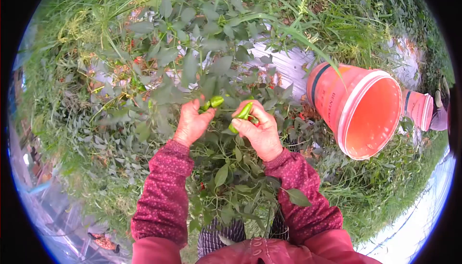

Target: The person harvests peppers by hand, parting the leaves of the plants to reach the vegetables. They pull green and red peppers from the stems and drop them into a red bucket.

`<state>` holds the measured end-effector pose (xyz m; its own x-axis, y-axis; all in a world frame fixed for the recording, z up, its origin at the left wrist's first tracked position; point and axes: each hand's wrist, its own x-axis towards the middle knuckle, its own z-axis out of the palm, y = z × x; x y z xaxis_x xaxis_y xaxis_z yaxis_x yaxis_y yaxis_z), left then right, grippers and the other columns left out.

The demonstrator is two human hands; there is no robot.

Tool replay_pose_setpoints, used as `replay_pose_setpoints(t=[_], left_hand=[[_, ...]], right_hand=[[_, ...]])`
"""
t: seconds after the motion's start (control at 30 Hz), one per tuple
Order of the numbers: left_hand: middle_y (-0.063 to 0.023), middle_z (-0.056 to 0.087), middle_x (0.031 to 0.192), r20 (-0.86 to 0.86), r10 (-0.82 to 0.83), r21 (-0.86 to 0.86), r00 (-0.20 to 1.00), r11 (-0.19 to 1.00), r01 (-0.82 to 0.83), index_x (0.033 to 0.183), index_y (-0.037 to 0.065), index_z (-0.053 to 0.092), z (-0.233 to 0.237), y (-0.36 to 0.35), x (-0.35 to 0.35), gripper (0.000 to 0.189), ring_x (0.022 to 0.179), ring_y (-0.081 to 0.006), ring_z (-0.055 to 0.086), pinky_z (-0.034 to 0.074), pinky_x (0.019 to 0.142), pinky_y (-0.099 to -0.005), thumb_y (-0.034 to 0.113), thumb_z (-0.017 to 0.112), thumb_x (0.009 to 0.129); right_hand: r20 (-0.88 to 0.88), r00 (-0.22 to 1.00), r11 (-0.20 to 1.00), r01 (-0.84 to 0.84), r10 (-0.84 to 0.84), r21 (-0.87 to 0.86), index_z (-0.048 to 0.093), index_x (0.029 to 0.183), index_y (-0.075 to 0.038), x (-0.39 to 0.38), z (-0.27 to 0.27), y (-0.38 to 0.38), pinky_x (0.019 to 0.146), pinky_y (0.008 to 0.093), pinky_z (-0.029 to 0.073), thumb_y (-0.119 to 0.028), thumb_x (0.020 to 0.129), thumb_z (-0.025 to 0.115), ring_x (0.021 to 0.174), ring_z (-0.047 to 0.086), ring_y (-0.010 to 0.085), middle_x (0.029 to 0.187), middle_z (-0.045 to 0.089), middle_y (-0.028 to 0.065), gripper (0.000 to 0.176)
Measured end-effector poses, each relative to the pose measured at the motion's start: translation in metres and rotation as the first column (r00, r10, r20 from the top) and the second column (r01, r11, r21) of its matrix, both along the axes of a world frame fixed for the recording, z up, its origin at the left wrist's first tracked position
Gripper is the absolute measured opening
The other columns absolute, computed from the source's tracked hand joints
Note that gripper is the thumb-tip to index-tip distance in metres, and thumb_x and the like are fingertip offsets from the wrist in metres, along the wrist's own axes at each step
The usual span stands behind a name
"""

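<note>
Down among the leaves of the plant (202,62), I have both hands raised close together. My left hand (191,125) is pinched shut on a pepper (215,102) — green and short. It sticks out just past the fingertips, up and to their right, with its stem end lost in the foliage. My right hand (260,131) is curled tight around a long pepper (243,113), also green, which runs slantwise through the fist and pokes out above the thumb. I cannot tell whether that fist holds more than one pod. The two peppers sit near each other, with a small gap of leaves between them. Both wrists come out of dark red sleeves (163,192). Well off to the right of the right hand, an orange bucket (332,95) lies tipped on its side, mouth towards me — a second bucket (417,107) lies just beyond it. Above the hands, behind the plant, a pale sheet (284,62) shows through the grass.
</note>
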<state>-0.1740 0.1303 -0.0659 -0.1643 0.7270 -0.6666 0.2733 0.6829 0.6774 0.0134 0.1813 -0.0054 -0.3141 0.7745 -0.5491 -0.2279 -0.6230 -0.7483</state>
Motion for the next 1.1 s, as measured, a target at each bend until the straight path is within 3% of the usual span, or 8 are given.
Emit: replay_pose_setpoints(t=[0.07,0.27,0.33,0.47,0.6,0.8,1.0,1.1], left_hand=[[-0.0108,0.064,0.094,0.014,0.037,-0.029,0.999,0.999,-0.037,0.106,-0.004,0.058,0.017,0.008,0.009,0.031,0.082,-0.0143,0.056,0.047,0.080,-0.0308,0.009,0.064,0.078],[-0.0142,0.064,0.098,-0.105,-0.183,0.020,0.977,0.982,0.186,0.106,0.003,0.060,-0.001,-0.007,0.008,0.031,0.090,-0.0273,0.063,0.048,0.081,-0.0347,0.011,0.065,0.076],[-0.0157,0.063,0.096,-0.185,-0.283,0.028,0.941,0.956,0.292,0.104,0.002,0.059,-0.002,-0.004,0.007,0.031,0.089,-0.0297,0.062,0.048,0.080,-0.0370,0.011,0.065,0.075],[-0.0182,0.061,0.089,-0.305,-0.467,0.040,0.830,0.865,0.501,0.110,0.004,0.050,-0.005,0.002,0.005,0.043,0.087,-0.0373,0.059,0.048,0.077,-0.0445,0.010,0.067,0.072],[-0.0199,0.059,0.097,-0.262,-0.462,0.123,0.847,0.855,0.504,0.121,0.008,0.041,0.011,0.010,0.009,0.059,0.091,-0.0398,0.058,0.047,0.079,-0.0457,0.007,0.069,0.069],[-0.0169,0.059,0.099,-0.393,-0.536,0.081,0.748,0.790,0.608,0.131,0.011,0.037,0.015,0.003,0.009,0.067,0.089,-0.0364,0.058,0.047,0.080,-0.0440,0.008,0.068,0.072],[-0.0182,0.060,0.095,-0.364,-0.663,-0.104,0.655,0.727,0.679,0.119,0.009,0.047,0.017,0.007,0.013,0.052,0.084,-0.0372,0.057,0.048,0.075,-0.0437,0.007,0.065,0.070],[-0.0123,0.062,0.087,-0.369,-0.575,0.213,0.731,0.713,0.668,0.107,0.011,0.055,0.013,0.006,0.014,0.039,0.080,-0.0350,0.057,0.046,0.072,-0.0437,0.008,0.064,0.069]], right_hand=[[0.069,0.962,0.925,-0.233,0.264,-0.299,0.059,0.094,0.000,0.003,0.000,0.004,0.074,0.0211,0.046,-0.003,0.078,0.069,0.086,0.055,0.0061,0.095,0.057,0.0031,0.019],[0.447,0.859,0.900,-0.377,0.250,0.220,0.058,0.102,0.000,-0.013,-0.060,-0.006,0.072,0.0371,0.050,-0.026,0.072,0.070,0.076,0.063,0.0283,0.084,0.064,0.0124,0.041],[0.514,0.608,0.732,-0.679,0.605,-0.058,0.058,0.100,-0.001,-0.012,-0.051,0.010,0.071,0.0407,0.049,-0.034,0.070,0.068,0.078,0.062,0.0338,0.082,0.063,0.0156,0.045],[0.675,0.332,0.549,-0.826,0.659,-0.129,0.059,0.107,-0.009,-0.012,-0.027,0.022,0.070,0.0338,0.049,-0.028,0.070,0.070,0.074,0.063,0.0250,0.084,0.065,0.0104,0.042],[0.803,0.405,0.599,-0.797,0.438,0.076,0.059,0.099,-0.004,-0.006,-0.027,0.011,0.067,0.0425,0.049,-0.033,0.070,0.067,0.075,0.062,0.0338,0.077,0.063,0.0149,0.041],[0.218,0.666,0.698,-0.650,0.713,-0.301,0.061,0.096,-0.006,-0.008,-0.046,0.016,0.065,0.0415,0.049,-0.032,0.071,0.066,0.074,0.062,0.0320,0.076,0.064,0.0127,0.036],[0.639,0.513,0.711,-0.699,0.574,-0.078,0.061,0.090,-0.007,-0.003,-0.022,-0.006,0.065,0.0425,0.048,-0.032,0.070,0.066,0.073,0.061,0.0328,0.076,0.062,0.0130,0.033],[0.719,0.567,0.759,-0.646,0.402,0.085,0.064,0.095,-0.011,0.007,-0.002,-0.015,0.063,0.0357,0.048,-0.028,0.069,0.070,0.070,0.061,0.0286,0.081,0.061,0.0118,0.032]])
